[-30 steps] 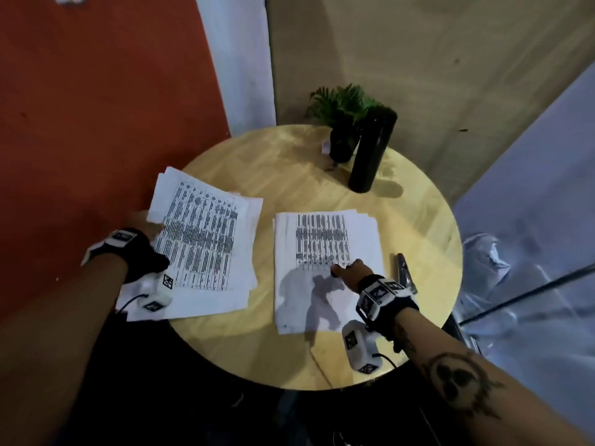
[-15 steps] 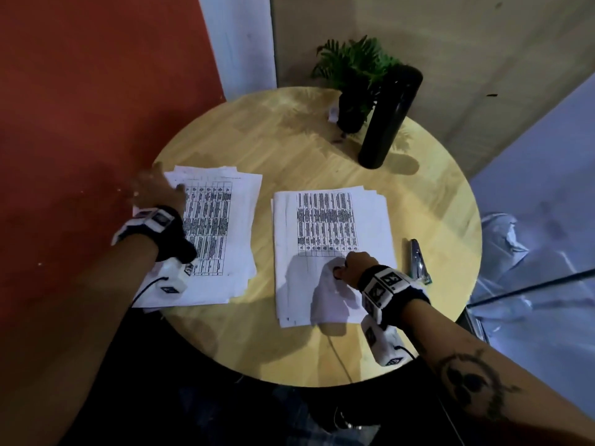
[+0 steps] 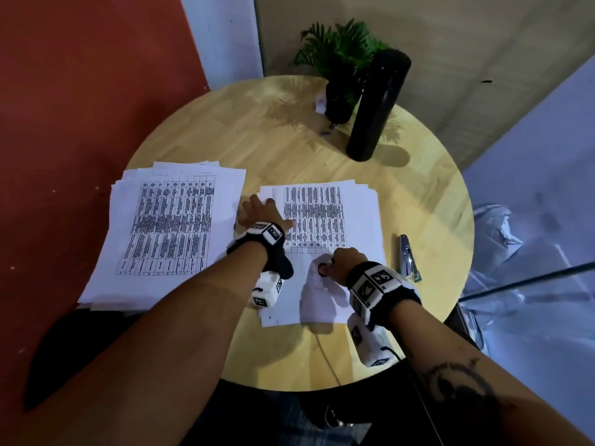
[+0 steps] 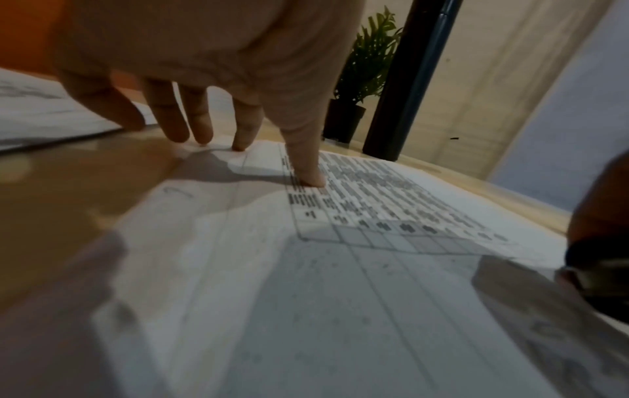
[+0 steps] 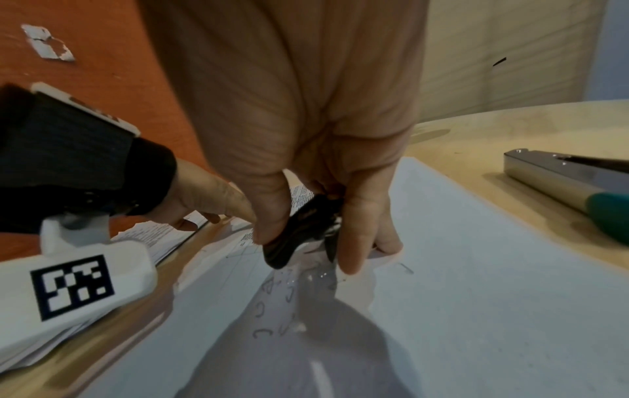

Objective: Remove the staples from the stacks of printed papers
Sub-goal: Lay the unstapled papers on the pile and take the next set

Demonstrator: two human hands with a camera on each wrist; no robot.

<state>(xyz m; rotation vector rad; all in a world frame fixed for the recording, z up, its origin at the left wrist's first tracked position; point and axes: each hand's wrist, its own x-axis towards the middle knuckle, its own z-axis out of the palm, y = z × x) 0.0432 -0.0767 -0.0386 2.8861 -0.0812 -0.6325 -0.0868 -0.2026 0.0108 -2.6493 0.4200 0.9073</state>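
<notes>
Now, right stack (image 3: 325,220) sits at table (image 3: 257,130) centre, loose staples (image 5: 272,317) lying pulled on it. My right hand (image 3: 341,262) pinches the black staple remover (image 5: 292,237) at its six o'clock edge; my left hand (image 3: 260,214) presses flat at nine. Left stack (image 3: 167,226) looks untouched, so plenty remains, I'd judge. Stapler (image 3: 407,257) waits at three.

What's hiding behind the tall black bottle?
Behind the tall black bottle stands a green plant in a dark pot. The bottle covers part of both, so whatever else sits there cannot be seen.
</notes>
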